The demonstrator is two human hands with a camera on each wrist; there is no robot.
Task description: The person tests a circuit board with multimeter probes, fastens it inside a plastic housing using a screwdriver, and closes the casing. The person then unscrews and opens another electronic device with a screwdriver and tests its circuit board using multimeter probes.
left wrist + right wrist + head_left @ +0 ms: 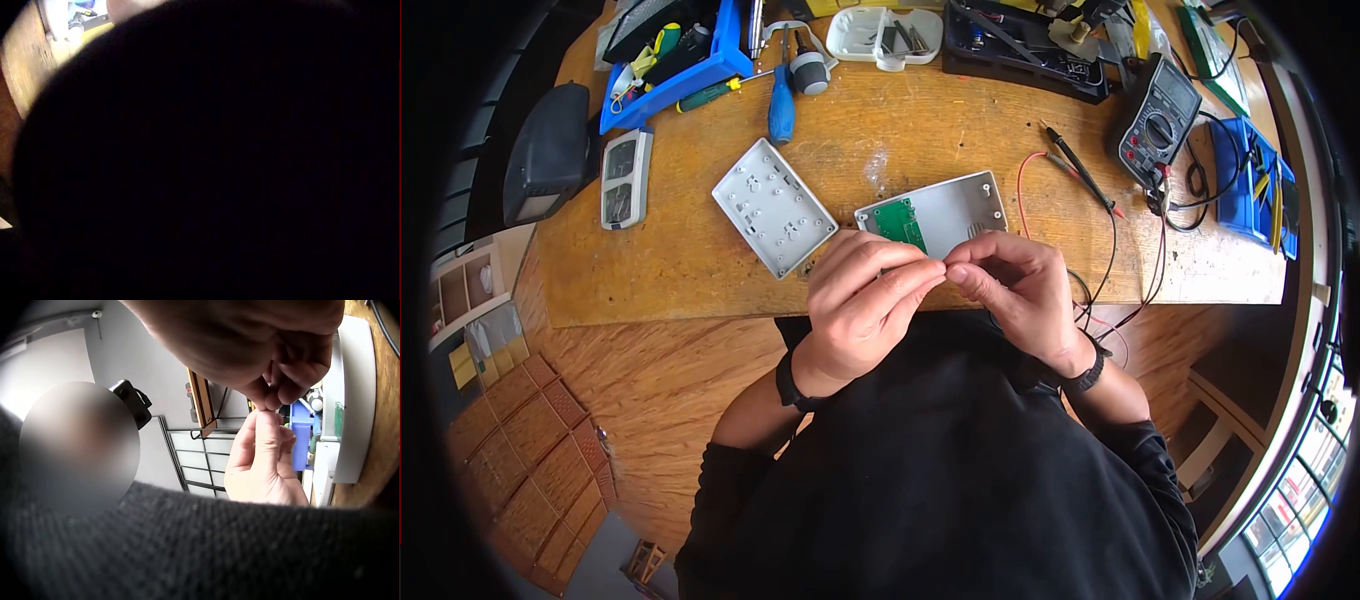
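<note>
Both hands meet fingertip to fingertip over the table's front edge in the head view. My left hand (860, 300) pinches with thumb and fingers, and my right hand (1035, 305) pinches against it from the other side. Whatever lies between the tips is tiny and mostly hidden; I cannot tell its kind. Just beyond them sits a grey plastic enclosure box (952, 212) with a green circuit board (897, 222) at its left end. Its matching flat cover (778, 208) lies to the left, inner side up. Darkness fills most of the left wrist view.
A blue-handled screwdriver (781, 108) lies behind the cover. Farther back are a blue bin (690, 85), a white parts tray (860, 40) and a black tool tray (1030, 60). On the right stands a multimeter (1160, 125), its probe (1080, 170) and leads spread near the box.
</note>
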